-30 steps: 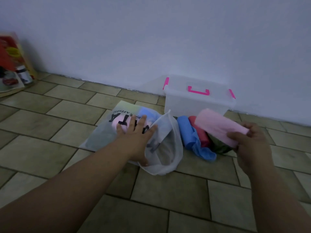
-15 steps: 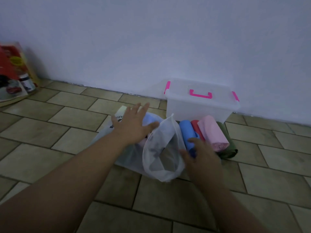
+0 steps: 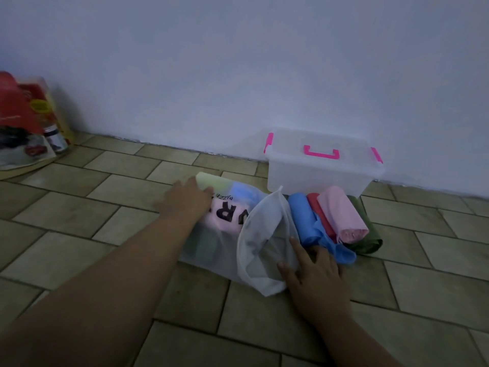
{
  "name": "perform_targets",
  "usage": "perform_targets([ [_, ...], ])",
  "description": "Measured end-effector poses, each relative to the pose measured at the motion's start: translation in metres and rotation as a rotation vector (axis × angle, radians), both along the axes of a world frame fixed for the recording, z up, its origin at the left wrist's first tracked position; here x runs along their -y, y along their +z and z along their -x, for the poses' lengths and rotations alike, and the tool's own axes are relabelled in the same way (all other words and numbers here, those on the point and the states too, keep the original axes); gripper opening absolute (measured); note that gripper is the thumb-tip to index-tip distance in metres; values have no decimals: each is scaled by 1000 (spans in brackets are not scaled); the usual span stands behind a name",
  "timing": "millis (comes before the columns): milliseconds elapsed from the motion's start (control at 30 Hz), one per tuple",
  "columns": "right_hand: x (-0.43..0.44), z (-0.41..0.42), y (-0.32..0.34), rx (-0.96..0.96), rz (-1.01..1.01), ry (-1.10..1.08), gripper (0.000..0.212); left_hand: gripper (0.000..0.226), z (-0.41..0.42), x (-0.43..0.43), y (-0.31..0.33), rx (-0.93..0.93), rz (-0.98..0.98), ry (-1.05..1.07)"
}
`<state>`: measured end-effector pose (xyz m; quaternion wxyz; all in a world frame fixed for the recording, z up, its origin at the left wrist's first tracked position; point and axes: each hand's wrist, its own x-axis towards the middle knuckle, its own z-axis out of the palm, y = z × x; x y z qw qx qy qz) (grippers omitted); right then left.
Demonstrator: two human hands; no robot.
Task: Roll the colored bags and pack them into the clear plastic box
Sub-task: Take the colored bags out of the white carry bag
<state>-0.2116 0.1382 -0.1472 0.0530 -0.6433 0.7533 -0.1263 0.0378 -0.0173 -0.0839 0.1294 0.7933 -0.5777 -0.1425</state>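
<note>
A clear plastic box [image 3: 320, 178] with a closed lid and pink latches stands against the wall. In front of it lie rolled bags side by side: blue [image 3: 304, 221], red [image 3: 318, 213], pink [image 3: 341, 215] and dark green [image 3: 367, 234]. To their left a translucent white bag [image 3: 264, 250] holds several folded colored bags, with its mouth facing the rolls. My left hand [image 3: 189, 198] lies flat on the far left end of that bag, fingers apart. My right hand [image 3: 312, 268] rests at the bag's mouth, fingers spread, beside the blue roll.
The floor is tan tile with a white wall behind. A red and yellow printed package with a small jar [image 3: 29, 123] leans at the far left by the wall. Bare tiles lie to the right of the rolls.
My right hand put the pink roll down among the other rolls, then moved to the white bag's mouth. My left hand slid toward the far left end of that bag.
</note>
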Motion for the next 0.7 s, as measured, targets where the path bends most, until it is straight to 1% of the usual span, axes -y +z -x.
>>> perform_targets([
  [33, 0, 0, 0, -4, -4, 0, 75, 59, -4, 2, -3, -69, -42, 2],
  [67, 0, 0, 0, -5, -6, 0, 75, 57, -5, 3, -6, -118, -42, -6],
  [167, 0, -1, 0, -13, 7, 2, 75, 47, -1, 1, -8, -160, 49, -2],
  [267, 0, 1, -1, -6, 20, 5, 75, 45, 0, 0, -2, -204, 103, 9],
  [400, 0, 1, 0, 21, 10, 16, 70, 39, 7, -6, 9, -116, 216, -2],
  [533, 0, 4, 1, 56, 3, 8, 69, 37, 28, -14, 46, -18, 399, -41],
  [633, -2, 5, 3, 93, 19, 5, 70, 38, 43, -23, 79, 0, 587, -127],
  [700, -3, 6, 4, 128, 42, -3, 68, 36, 47, -27, 96, -9, 661, -185],
])
